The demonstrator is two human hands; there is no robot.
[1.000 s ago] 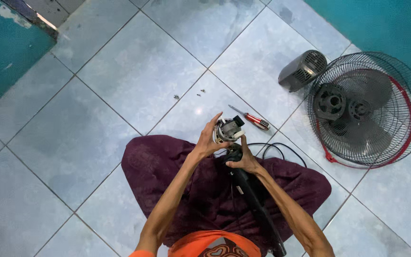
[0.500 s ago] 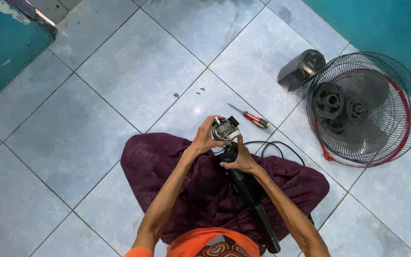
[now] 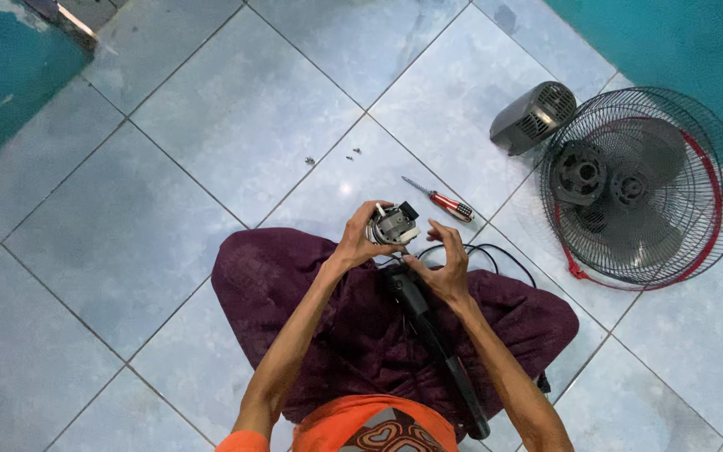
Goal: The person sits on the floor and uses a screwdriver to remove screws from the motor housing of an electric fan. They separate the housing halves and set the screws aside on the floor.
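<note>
The left hand (image 3: 360, 243) grips the fan motor (image 3: 392, 224), fingers curled around its round housing, holding it above the lap at the top end of the black stand (image 3: 433, 343). The right hand (image 3: 443, 266) rests against the stand's neck just below the motor, fingers spread open and clasping nothing. On the tiled floor (image 3: 211, 125) lie a screwdriver (image 3: 441, 200), screws (image 3: 332, 156), a grey cover (image 3: 534, 118) and the fan guards (image 3: 646, 188).
</note>
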